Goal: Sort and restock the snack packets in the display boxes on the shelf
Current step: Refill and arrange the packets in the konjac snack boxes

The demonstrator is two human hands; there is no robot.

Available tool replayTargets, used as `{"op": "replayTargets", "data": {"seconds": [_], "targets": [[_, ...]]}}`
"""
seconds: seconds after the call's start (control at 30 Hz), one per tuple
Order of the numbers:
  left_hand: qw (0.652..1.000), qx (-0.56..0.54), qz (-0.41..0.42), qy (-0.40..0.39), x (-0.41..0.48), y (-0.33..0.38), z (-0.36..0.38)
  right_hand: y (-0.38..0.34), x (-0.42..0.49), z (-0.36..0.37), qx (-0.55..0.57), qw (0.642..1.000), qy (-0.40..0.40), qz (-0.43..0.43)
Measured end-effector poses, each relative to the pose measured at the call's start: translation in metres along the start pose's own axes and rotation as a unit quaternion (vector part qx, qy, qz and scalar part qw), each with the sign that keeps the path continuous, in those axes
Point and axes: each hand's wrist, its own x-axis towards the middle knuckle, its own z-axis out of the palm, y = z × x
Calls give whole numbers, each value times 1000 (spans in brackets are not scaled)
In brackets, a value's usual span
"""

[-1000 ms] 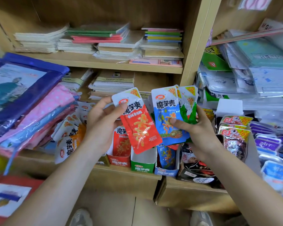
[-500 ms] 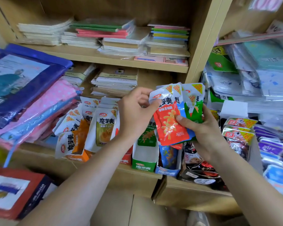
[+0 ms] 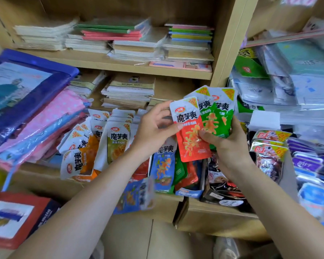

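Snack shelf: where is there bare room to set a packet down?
Bare shelf board shows left of the orange packets, under the pink pouches. There is also a gap right of the notebook stack, beside the upright post. The display boxes are crowded.

The red packet [image 3: 192, 135], a second ago alone in the left hand [image 3: 153, 128], now fronts the fan pinched in the right hand [image 3: 230, 146], green packets [image 3: 217, 116] behind it. The fan's blue one is gone; a blue packet [image 3: 162, 165] now stands in the display boxes [image 3: 189, 192], and a blurred blue packet [image 3: 133, 195] shows before the shelf [image 3: 45, 182] edge
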Motion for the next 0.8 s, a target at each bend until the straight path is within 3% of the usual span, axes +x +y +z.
{"op": "replayTargets", "data": {"seconds": [0.17, 0.37, 0.5, 0.8], "targets": [[999, 2, -40, -18, -11, -1, -19, -2, -5, 1, -2, 1000, 1, 9], [999, -2, -37, 18, -24, 10, -48, -6, -19, 18, 7, 998, -67, -21], [995, -27, -26, 94, -33, 20, -83, -2, -20, 34, 0, 997, -74, -39], [964, 37, -3, 263, -52, 17, -159, -2, -19, 49, -51, 996, -50, -50]]}}
